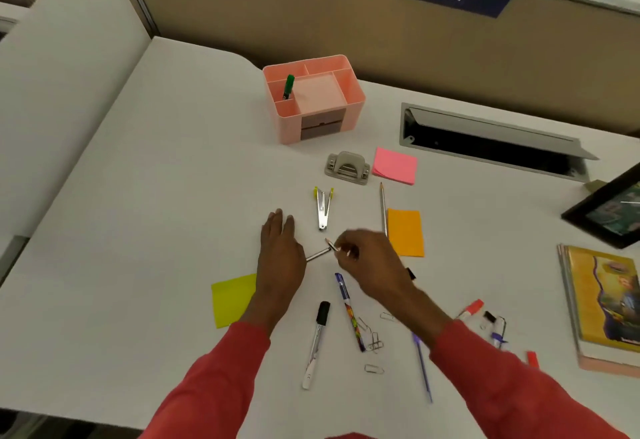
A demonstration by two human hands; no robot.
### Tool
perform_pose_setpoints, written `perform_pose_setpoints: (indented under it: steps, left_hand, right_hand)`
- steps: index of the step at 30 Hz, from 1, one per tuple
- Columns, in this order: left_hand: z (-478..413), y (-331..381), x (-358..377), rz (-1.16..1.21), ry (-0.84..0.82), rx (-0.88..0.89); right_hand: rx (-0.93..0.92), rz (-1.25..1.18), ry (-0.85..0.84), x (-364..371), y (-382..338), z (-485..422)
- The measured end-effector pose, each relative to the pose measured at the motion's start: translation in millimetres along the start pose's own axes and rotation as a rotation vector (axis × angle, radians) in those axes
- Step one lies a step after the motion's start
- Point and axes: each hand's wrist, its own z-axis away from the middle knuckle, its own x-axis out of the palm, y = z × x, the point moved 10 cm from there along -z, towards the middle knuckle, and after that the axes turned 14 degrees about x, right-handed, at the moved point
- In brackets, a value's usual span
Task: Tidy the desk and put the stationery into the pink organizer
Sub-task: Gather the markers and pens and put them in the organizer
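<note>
Fingers (346, 247) of the right hand (372, 262) pinch a thin pencil (331, 245) near its end, low over the desk (173, 196) and well short of the pink organizer (287, 126). The left hand (278, 251) rests flat, its fingers straight. Light and stiff, the pencil would probably carry steadier from mid-shaft.

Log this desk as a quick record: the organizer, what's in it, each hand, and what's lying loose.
organizer: pink organizer, upright, far side of the desk
inside: green marker, standing in a left compartment
left hand: flat on the desk, fingers straight
right hand: pinches a pencil-like item
loose on desk: hole punch, pink notes, stapler, pencil, orange notes, yellow notes, black marker, patterned pen, paper clips
</note>
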Motion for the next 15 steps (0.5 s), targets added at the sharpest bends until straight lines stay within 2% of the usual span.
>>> perform_pose_setpoints:
  steps: [7, 12, 15]
  left_hand:
    - [1, 3, 2, -0.052, -0.062, 0.026]
    - [3, 4, 0, -0.040, -0.079, 0.014]
    - [4, 4, -1, -0.029, -0.068, 0.006]
  right_hand:
    - [0.143, 0.304, -0.150, 85, 31, 69]
    - [0.192, 0.212, -0.115, 99, 37, 71]
    - [0.163, 0.080, -0.038, 78, 28, 61]
